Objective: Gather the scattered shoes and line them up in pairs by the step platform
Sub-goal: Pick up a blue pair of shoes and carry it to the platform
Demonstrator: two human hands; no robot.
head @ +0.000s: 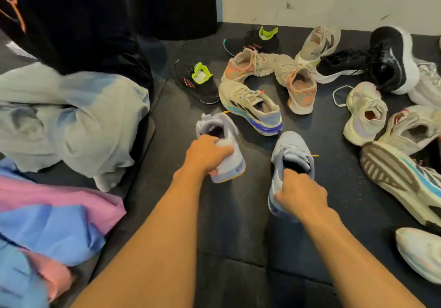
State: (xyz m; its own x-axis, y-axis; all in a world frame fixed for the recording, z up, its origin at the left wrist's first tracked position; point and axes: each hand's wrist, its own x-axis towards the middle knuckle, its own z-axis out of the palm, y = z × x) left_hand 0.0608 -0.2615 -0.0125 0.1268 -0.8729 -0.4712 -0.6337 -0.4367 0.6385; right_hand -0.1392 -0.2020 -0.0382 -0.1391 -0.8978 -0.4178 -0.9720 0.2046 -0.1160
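Note:
My left hand (207, 154) grips a pale lavender sneaker (229, 162) by its side, heel tipped toward the floor. My right hand (301, 194) holds the matching lavender sneaker (290, 148) at the heel collar, toe pointing away. Beyond them several loose shoes lie scattered on the dark mat: a cream shoe with a blue-purple sole (250, 107), two beige-and-orange knit shoes (250, 64) (299, 88), two small black shoes with neon-green tongues (198, 83) (255, 39), and a black shoe with a white sole (386, 62).
White and multicoloured sneakers (365, 112) (401, 176) crowd the right side. A raised dark platform (148, 121) on the left carries crumpled grey, pink and blue cloths (71, 121) (47, 212). A pale wall (334, 0) closes the back. Bare mat (238, 248) lies between my arms.

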